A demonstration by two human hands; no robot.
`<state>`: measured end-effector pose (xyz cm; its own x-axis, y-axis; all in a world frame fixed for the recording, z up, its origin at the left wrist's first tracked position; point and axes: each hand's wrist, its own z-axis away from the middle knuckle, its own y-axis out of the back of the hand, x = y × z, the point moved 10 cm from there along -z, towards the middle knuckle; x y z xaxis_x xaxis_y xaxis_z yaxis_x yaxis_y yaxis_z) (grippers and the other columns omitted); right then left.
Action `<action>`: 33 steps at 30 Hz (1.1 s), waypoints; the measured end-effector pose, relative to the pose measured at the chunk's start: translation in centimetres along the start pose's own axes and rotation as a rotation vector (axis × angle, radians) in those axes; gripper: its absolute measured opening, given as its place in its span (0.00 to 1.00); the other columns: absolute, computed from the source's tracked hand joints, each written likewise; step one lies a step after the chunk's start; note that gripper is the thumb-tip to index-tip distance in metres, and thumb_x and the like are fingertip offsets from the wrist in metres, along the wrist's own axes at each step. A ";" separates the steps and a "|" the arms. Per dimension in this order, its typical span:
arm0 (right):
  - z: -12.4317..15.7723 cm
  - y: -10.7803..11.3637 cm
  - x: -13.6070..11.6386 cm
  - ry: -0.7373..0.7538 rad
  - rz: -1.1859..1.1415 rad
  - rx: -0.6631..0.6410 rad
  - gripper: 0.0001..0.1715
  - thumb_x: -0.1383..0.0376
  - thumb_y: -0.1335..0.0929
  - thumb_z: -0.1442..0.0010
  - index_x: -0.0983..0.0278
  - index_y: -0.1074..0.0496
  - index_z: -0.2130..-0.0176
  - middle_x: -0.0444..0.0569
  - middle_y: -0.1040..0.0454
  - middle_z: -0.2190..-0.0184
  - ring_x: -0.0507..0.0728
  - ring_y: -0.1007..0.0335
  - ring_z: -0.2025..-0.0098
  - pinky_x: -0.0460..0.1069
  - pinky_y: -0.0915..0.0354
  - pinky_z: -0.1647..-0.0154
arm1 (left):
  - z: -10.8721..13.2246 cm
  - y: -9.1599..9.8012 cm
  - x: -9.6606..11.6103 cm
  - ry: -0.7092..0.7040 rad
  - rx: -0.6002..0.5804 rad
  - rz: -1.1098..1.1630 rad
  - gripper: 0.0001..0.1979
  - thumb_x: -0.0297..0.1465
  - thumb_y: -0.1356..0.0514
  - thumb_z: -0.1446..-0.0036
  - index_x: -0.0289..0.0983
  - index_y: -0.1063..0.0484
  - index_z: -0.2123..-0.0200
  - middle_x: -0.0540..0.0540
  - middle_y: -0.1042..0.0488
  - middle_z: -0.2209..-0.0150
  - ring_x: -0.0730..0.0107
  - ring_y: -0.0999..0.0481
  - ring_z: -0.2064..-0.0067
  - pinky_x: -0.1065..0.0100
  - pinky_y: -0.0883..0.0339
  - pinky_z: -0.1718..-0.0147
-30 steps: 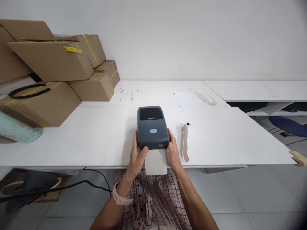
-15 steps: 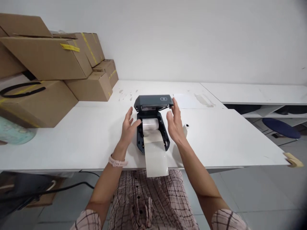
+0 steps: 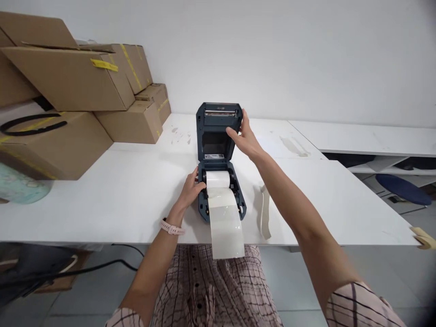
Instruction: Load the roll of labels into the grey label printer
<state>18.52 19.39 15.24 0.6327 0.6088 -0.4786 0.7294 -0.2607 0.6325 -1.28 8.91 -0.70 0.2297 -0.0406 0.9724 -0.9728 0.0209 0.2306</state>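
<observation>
A dark grey label printer (image 3: 203,206) sits near the front edge of the white table (image 3: 119,200), its lid (image 3: 214,136) swung fully up. Inside lies a white label roll (image 3: 218,179), and a strip of label paper (image 3: 226,227) runs out of the front and hangs over the table edge. My right hand (image 3: 242,136) grips the upper right edge of the raised lid. My left hand (image 3: 191,190) rests on the left side of the printer base, fingers curled against it beside the roll.
Several cardboard boxes (image 3: 75,86) are stacked at the left of the table. A loose backing strip (image 3: 264,213) lies right of the printer. A second white table (image 3: 368,134) stands at the right, with a blue stool (image 3: 403,188) beneath. Black cables (image 3: 68,268) hang below the table.
The printer went from closed to open: both hands left its front corners, the right hand swung the lid from half raised to fully upright, and the left hand settled on the base.
</observation>
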 end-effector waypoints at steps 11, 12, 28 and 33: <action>10.0 -9.3 -5.2 0.102 0.245 -0.602 0.32 0.48 0.33 0.30 0.60 0.32 0.34 0.59 0.17 0.53 0.70 0.20 0.51 0.61 0.29 0.49 | -0.2 0.1 0.7 -0.031 0.018 -0.037 0.40 0.29 0.42 0.52 0.37 0.33 0.32 0.53 0.32 0.71 0.69 0.38 0.69 0.68 0.43 0.68; 10.2 -10.2 -4.5 0.087 0.254 -0.678 0.37 0.46 0.32 0.32 0.61 0.34 0.32 0.60 0.17 0.53 0.71 0.19 0.51 0.62 0.29 0.50 | -0.2 0.0 0.8 -0.029 0.008 -0.009 0.41 0.29 0.42 0.53 0.36 0.33 0.32 0.53 0.32 0.71 0.69 0.38 0.69 0.68 0.43 0.68; 8.4 -9.0 -3.7 0.085 -0.208 -1.070 0.43 0.52 0.24 0.43 0.58 0.33 0.33 0.53 0.24 0.39 0.61 0.24 0.41 0.54 0.25 0.45 | -0.5 0.0 0.2 -0.018 0.029 0.127 0.40 0.28 0.38 0.55 0.37 0.31 0.34 0.48 0.24 0.66 0.62 0.27 0.64 0.65 0.34 0.63; 8.3 -9.8 -3.4 0.112 -0.126 -1.042 0.40 0.48 0.25 0.42 0.56 0.29 0.35 0.50 0.24 0.37 0.60 0.21 0.44 0.52 0.24 0.49 | -0.6 0.2 -0.1 -0.003 0.042 0.070 0.42 0.28 0.38 0.54 0.35 0.33 0.32 0.52 0.31 0.73 0.66 0.32 0.69 0.67 0.39 0.68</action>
<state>11.44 13.65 5.60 0.5017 0.6659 -0.5521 0.1703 0.5497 0.8178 -1.45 9.47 -0.70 0.1611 -0.0433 0.9860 -0.9869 -0.0177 0.1605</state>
